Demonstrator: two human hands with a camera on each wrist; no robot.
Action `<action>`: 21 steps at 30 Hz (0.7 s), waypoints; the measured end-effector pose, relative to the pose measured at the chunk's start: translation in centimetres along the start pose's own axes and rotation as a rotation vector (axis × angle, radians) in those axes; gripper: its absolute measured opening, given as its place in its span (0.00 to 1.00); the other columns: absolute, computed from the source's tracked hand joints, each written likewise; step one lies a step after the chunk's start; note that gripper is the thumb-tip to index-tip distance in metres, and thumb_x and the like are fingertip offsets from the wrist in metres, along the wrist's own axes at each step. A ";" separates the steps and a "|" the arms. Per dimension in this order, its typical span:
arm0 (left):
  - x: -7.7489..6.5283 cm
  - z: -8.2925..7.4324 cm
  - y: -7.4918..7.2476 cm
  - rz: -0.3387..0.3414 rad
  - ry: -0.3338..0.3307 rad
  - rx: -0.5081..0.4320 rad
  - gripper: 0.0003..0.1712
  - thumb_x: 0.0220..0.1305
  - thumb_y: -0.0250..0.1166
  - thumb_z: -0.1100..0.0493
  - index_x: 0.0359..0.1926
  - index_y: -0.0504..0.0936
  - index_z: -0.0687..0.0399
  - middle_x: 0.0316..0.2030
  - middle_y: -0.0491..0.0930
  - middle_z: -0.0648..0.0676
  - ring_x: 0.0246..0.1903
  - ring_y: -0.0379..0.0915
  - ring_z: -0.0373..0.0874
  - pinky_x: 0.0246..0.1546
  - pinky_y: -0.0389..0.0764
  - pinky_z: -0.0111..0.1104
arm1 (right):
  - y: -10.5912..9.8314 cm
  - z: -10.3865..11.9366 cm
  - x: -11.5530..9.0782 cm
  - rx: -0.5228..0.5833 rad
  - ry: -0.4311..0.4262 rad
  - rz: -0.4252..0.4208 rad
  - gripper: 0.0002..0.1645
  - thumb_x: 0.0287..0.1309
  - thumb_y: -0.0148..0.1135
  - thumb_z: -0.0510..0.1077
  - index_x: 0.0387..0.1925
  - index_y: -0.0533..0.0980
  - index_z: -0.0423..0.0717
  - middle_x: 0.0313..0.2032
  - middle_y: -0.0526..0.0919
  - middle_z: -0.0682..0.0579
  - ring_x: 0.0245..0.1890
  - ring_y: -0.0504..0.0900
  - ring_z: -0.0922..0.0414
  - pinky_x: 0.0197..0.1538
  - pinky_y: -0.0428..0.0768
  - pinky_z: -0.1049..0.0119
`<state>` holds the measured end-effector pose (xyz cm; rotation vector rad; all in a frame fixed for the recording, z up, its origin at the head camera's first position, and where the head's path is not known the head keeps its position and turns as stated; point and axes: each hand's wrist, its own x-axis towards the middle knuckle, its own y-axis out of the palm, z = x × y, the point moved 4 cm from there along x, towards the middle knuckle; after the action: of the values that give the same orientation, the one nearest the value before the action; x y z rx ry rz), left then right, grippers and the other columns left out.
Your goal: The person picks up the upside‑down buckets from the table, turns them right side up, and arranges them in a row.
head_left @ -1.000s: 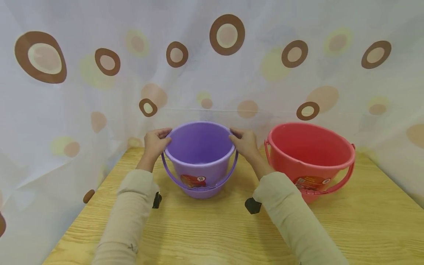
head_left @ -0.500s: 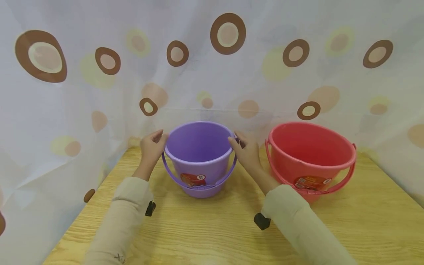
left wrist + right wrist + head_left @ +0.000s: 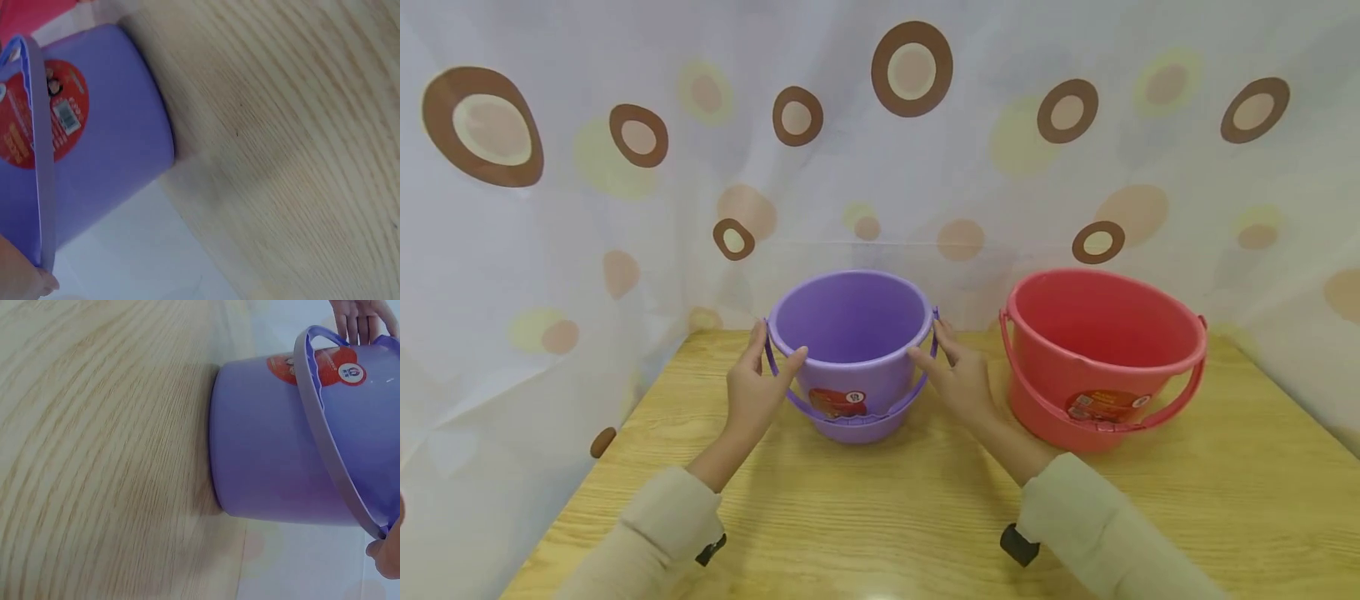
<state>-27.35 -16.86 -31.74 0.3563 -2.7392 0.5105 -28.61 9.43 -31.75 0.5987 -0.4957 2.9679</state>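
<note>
A purple bucket [image 3: 880,379] stands upright on the wooden table, a red label on its front and its handle [image 3: 801,404] hanging down before it. At the left side of the rim is my left hand [image 3: 756,392], thumb out toward the front, fingers extended along the side by the handle's end. Opposite it, my right hand [image 3: 966,387] has its thumb by the rim and fingers beside the other handle end. In the right wrist view, the left hand's fingers [image 3: 353,328] look straight. Only a bit of my left hand [image 3: 15,275] shows in the left wrist view, beside the handle.
To the right stands a red bucket [image 3: 1037,383], its handle also lowered at the front. Behind the wooden table [image 3: 865,508] hangs a pale curtain [image 3: 850,192] with brown and yellow circles. Dark devices [image 3: 1020,546] sit under both sleeves.
Both hands have come lower and nearer along the bucket's sides, their fingers moving from the top of the rim down to the handle ends. The purple bucket stays in about the same place.
</note>
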 end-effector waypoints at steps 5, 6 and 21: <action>-0.2 -0.1 0.4 -0.016 0.032 0.021 0.43 0.58 0.64 0.49 0.67 0.57 0.65 0.70 0.52 0.57 0.70 0.47 0.46 0.66 0.59 0.39 | 0.6 0.1 0.2 0.015 0.025 -0.007 0.41 0.56 0.63 0.48 0.64 0.59 0.31 0.68 0.57 0.41 0.70 0.54 0.50 0.68 0.60 0.62; -0.2 -0.1 0.4 -0.020 0.032 0.022 0.44 0.57 0.65 0.49 0.67 0.57 0.65 0.70 0.52 0.56 0.70 0.47 0.47 0.66 0.60 0.39 | 0.7 0.0 0.3 0.014 0.029 -0.009 0.41 0.56 0.63 0.48 0.64 0.59 0.31 0.68 0.57 0.42 0.70 0.54 0.50 0.68 0.60 0.62; 0.8 0.9 -0.4 0.012 0.023 0.027 0.43 0.58 0.64 0.49 0.67 0.58 0.63 0.70 0.52 0.57 0.71 0.46 0.48 0.67 0.58 0.40 | 1.9 0.1 0.7 0.028 0.024 -0.024 0.41 0.55 0.64 0.47 0.63 0.59 0.30 0.67 0.56 0.36 0.69 0.55 0.47 0.68 0.61 0.59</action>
<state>-28.19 -17.73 -32.07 0.3390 -2.7166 0.5517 -29.48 7.60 -31.99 0.5674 -0.4421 2.9607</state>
